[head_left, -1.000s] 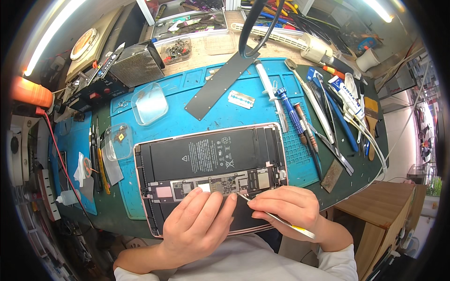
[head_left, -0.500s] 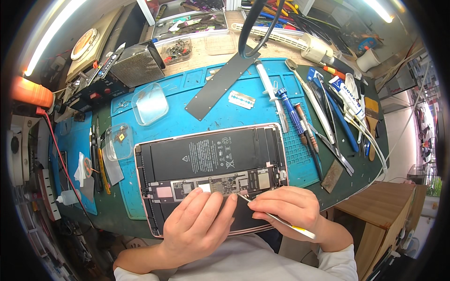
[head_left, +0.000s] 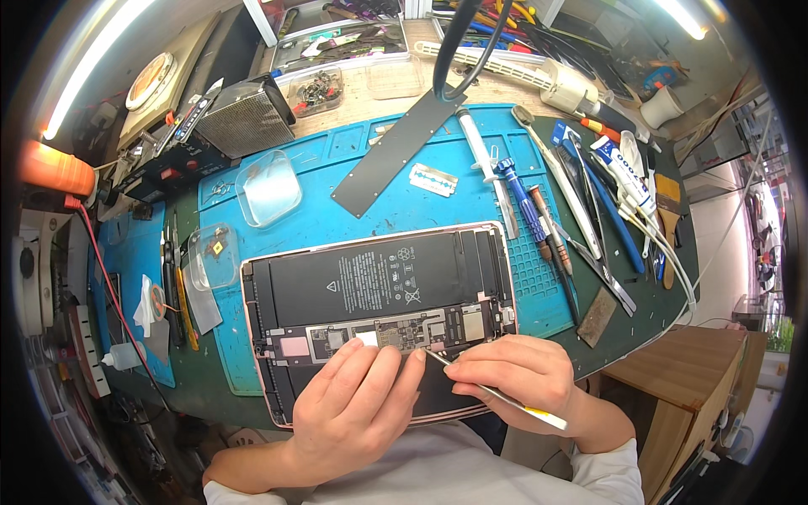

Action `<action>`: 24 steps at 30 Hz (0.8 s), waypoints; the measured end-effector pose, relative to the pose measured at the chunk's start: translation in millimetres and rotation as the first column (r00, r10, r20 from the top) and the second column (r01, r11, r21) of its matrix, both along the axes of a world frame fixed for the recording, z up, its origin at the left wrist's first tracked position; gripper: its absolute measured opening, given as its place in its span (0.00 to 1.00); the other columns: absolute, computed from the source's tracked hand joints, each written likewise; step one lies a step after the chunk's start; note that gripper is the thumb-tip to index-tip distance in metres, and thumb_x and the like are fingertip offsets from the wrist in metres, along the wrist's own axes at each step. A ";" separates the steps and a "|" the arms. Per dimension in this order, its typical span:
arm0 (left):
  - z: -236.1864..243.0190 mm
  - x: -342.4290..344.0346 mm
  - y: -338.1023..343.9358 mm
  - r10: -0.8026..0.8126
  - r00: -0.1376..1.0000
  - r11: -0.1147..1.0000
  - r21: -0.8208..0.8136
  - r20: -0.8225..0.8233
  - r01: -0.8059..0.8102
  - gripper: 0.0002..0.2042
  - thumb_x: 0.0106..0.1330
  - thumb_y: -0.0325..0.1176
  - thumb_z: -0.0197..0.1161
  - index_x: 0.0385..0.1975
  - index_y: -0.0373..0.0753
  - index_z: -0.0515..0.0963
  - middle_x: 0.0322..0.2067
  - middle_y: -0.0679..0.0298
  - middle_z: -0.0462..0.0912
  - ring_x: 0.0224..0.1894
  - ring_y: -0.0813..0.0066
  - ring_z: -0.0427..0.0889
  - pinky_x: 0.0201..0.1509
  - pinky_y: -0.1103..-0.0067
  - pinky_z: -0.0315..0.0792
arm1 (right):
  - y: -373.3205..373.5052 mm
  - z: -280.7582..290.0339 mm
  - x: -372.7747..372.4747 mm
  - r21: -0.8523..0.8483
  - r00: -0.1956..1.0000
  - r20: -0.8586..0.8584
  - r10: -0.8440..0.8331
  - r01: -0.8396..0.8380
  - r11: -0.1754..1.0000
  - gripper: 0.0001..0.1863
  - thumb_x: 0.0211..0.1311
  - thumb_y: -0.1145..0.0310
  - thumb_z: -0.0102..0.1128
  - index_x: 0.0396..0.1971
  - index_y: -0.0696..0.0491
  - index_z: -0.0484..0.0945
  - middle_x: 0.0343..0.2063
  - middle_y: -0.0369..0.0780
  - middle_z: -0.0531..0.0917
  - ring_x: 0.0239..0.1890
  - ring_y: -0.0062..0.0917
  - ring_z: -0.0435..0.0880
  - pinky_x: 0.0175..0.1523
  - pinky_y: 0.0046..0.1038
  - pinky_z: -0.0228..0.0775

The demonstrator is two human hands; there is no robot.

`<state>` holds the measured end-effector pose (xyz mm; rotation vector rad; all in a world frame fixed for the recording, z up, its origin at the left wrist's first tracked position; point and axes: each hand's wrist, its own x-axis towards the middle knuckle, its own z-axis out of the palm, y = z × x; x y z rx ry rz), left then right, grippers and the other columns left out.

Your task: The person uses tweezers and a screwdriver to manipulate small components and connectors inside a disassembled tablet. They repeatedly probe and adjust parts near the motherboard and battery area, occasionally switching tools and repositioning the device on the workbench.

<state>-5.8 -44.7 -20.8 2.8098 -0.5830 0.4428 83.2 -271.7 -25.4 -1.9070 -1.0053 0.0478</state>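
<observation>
An opened tablet (head_left: 379, 278) with a pink-edged frame lies on the blue mat (head_left: 539, 303), showing a black battery and a long circuit board (head_left: 404, 332). My left hand (head_left: 353, 404) has its fingers curled and close together at the board's lower edge; I cannot make out what, if anything, is under the fingertips. My right hand (head_left: 513, 379) is closed on silver tweezers (head_left: 530, 412), whose tips reach the board beside my left index finger.
Around are a black plate (head_left: 379, 164), razor blade (head_left: 433, 179), syringe (head_left: 475, 143), screwdrivers (head_left: 526, 202), several tweezers (head_left: 602, 278), clear containers (head_left: 269, 189), an orange-handled tool (head_left: 59, 168) and a metal-meshed device (head_left: 240, 118). A black cable (head_left: 442, 59) hangs overhead. A wooden cabinet (head_left: 673, 370) stands at right.
</observation>
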 end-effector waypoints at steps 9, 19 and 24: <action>-4.4 -0.3 -0.4 -0.009 0.999 1.000 -0.018 0.040 0.010 0.23 0.50 0.27 0.69 0.50 0.38 0.89 0.48 0.59 0.82 0.52 0.59 0.81 0.57 0.67 0.83 | -0.9 0.1 -1.5 0.005 1.000 0.009 0.002 -0.002 1.000 0.13 0.55 0.74 0.81 0.41 0.55 0.90 0.35 0.40 0.91 0.32 0.30 0.90 0.35 0.26 0.81; -0.6 0.8 0.3 -0.003 1.000 0.999 -0.049 0.013 0.004 0.23 0.50 0.27 0.70 0.51 0.40 0.89 0.48 0.60 0.82 0.51 0.57 0.82 0.54 0.66 0.82 | -15.1 6.2 -4.4 0.144 0.997 0.063 0.052 -0.061 0.988 0.15 0.54 0.75 0.81 0.41 0.58 0.88 0.34 0.41 0.90 0.31 0.31 0.91 0.33 0.28 0.82; -1.9 -0.5 -0.4 0.002 1.000 0.998 -0.064 -0.007 -0.003 0.24 0.50 0.28 0.71 0.52 0.40 0.88 0.49 0.60 0.81 0.52 0.56 0.81 0.54 0.66 0.81 | -23.1 -0.3 -10.6 0.135 0.997 0.053 -0.055 0.048 0.990 0.15 0.54 0.76 0.81 0.42 0.57 0.88 0.35 0.41 0.90 0.31 0.31 0.90 0.33 0.26 0.81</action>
